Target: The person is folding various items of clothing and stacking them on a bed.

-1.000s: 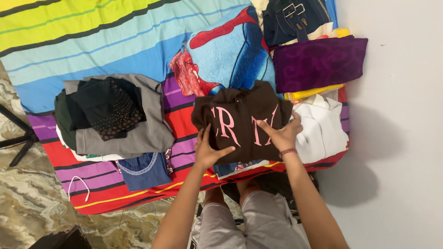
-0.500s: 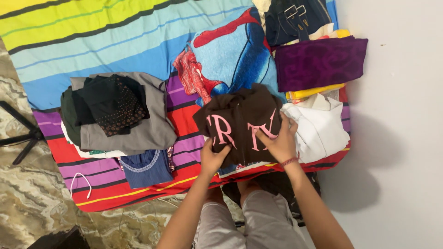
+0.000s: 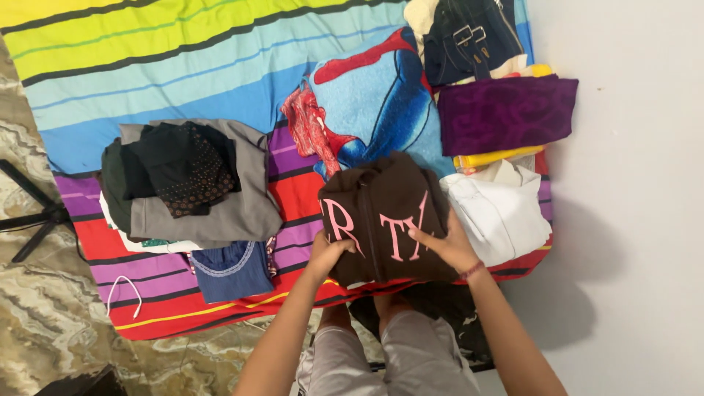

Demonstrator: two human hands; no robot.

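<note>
A folded dark brown hoodie (image 3: 381,198) with pink letters lies at the near edge of the striped bedsheet (image 3: 169,66). My left hand (image 3: 328,253) grips its near left edge, fingers curled under the fabric. My right hand (image 3: 447,246) presses flat on its right side, a red band on the wrist. A folded white garment (image 3: 502,209) touches the hoodie on the right.
A pile of grey, black and green clothes (image 3: 187,187) sits to the left, with a blue garment (image 3: 227,268) below it. A blue cartoon blanket (image 3: 374,103), a purple cloth (image 3: 506,114) and a dark bag (image 3: 469,33) lie beyond. White wall at right; marble floor at left.
Both hands have drawn the hoodie's sides inward, so it is narrower and more bunched. The left hand went from resting flat to gripping the edge.
</note>
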